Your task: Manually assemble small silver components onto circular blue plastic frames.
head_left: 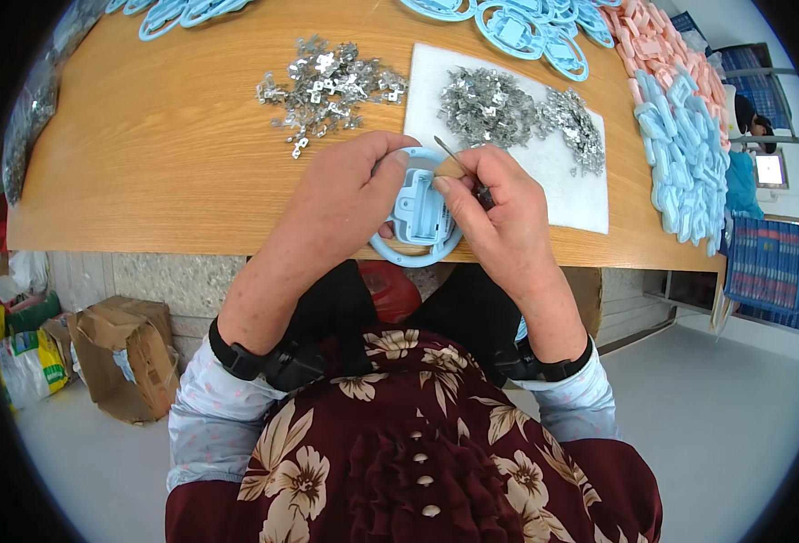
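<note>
At the table's front edge my left hand [350, 181] is closed on the upper left rim of a light-blue plastic steering-wheel-shaped part [410, 220]. The part has a round rim and a raised, box-like middle with an open hollow. My right hand [506, 204] pinches a thin pointed metal tool [444, 145], its tip directed up and left. A tan patch [451, 168] shows by the right fingertips; I cannot tell if it is tape or part of the tool. The right fingers are at the part's upper right side and hide some of it.
Small metal contact pieces [327, 86] lie loose on the wooden table [146, 154]. More metal pieces [490, 104] sit on a white foam sheet [580, 204]. Blue wheel parts [510, 32], blue casings [684, 163] and pink casings [657, 41] are piled around. A cardboard box [128, 362] stands lower left.
</note>
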{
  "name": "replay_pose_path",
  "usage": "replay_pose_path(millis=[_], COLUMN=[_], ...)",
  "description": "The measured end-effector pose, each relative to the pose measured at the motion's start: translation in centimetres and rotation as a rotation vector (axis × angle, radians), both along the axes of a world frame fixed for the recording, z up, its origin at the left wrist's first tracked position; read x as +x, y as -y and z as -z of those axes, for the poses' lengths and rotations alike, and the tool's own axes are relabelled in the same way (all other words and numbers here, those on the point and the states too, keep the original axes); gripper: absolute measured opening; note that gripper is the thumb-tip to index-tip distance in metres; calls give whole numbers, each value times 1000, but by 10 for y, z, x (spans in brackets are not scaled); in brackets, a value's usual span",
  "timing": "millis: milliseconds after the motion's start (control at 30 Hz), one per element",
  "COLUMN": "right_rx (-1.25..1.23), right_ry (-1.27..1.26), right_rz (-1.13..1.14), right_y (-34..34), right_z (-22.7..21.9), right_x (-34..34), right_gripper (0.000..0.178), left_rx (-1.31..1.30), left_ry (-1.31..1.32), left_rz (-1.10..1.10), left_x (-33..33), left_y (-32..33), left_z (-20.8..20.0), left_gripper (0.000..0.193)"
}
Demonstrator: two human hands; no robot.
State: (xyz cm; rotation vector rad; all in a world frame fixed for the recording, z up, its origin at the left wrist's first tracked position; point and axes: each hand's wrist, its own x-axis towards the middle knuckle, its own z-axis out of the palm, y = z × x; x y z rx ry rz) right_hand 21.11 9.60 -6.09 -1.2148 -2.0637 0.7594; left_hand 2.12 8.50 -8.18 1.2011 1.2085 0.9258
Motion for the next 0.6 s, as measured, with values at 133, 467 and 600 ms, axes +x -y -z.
replay_pose_path(millis=[133, 467, 600], right_rx=[109, 306, 172], right_ry=[58, 201, 139], right_rz=[26, -26, 58], right_y=[3, 20, 20], right_z=[1, 1, -7], right_x=[-3, -5, 3], right_gripper=[14, 13, 19], left_rx=[-22, 83, 51], left_ry=[16, -106, -76], left_rz=[3, -14, -16], left_x=[-1, -2, 0], left_y=[0, 0, -1], left_z=[1, 7, 6], left_gripper=[30, 31, 31])
